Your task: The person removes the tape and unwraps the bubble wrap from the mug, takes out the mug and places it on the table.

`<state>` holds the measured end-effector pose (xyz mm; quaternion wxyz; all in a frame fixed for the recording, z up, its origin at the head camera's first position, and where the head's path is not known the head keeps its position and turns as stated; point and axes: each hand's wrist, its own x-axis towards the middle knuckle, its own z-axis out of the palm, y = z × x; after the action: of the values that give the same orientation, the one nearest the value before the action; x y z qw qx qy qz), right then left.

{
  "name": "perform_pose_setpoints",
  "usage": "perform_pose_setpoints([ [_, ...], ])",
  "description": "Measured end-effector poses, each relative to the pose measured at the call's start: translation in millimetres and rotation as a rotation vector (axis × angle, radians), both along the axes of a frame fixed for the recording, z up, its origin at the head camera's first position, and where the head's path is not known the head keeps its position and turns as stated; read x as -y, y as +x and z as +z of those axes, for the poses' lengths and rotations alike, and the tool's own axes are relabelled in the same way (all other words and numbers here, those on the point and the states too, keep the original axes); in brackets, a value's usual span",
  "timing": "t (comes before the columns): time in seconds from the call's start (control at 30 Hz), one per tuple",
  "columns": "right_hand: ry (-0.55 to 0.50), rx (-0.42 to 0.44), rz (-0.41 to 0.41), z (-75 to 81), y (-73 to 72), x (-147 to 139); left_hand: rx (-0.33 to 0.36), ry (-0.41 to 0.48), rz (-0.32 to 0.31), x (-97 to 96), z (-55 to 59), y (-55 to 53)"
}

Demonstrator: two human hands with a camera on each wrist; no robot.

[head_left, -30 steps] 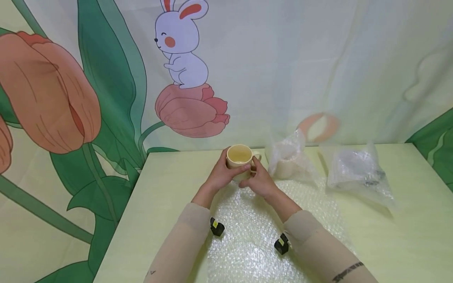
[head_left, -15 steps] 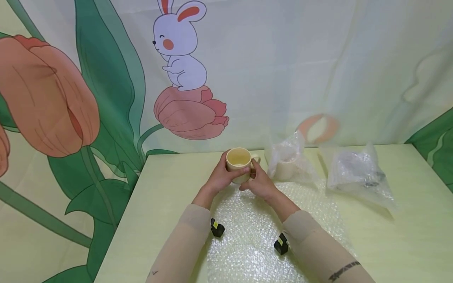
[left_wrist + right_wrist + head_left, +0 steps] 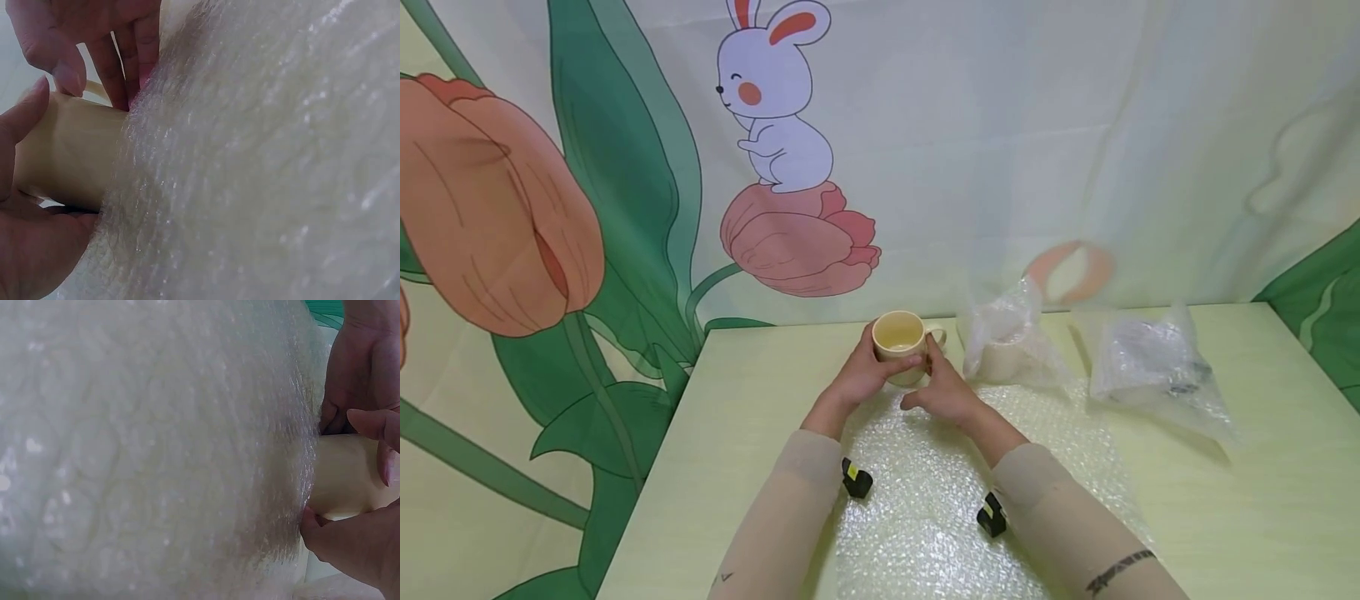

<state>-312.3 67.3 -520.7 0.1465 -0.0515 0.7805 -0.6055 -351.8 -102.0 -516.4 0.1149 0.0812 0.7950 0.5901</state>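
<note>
A pale yellow mug, upright with its mouth facing up, stands at the far end of a bubble wrap sheet. My left hand grips the mug's body from the left, its thumb across the front. On the handle side, my right hand touches the mug with mostly straight fingers, while its thumb stands off the front. In the left wrist view the mug's side shows between both hands, its base hidden behind the wrap. The right wrist view shows right fingertips at the mug's lower edge beside the wrap.
Right of the mug stands a cup-like item in a bubble wrap bag. Farther right lies another bubble-wrapped package. A printed cloth with a rabbit and tulips hangs behind the pale table.
The head view has shifted slightly. My left hand stays around the mug; the right thumb has drawn a little away from the mug's front.
</note>
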Motion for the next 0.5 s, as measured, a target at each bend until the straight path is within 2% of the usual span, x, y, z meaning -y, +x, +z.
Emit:
perform_pose_setpoints([
  [0.2, 0.024, 0.006, 0.026, 0.4, 1.5, -0.8, 0.032, -0.009, 0.026, 1.9, 2.6, 0.3],
  [0.37, 0.033, 0.007, 0.039, 0.7, 2.1, -1.4, 0.014, 0.009, 0.036, 2.1, 5.5, 1.2],
  [0.5, 0.049, 0.010, 0.043, 1.0, 2.4, -1.4, -0.013, -0.017, 0.057, 0.9, 6.8, 1.8],
])
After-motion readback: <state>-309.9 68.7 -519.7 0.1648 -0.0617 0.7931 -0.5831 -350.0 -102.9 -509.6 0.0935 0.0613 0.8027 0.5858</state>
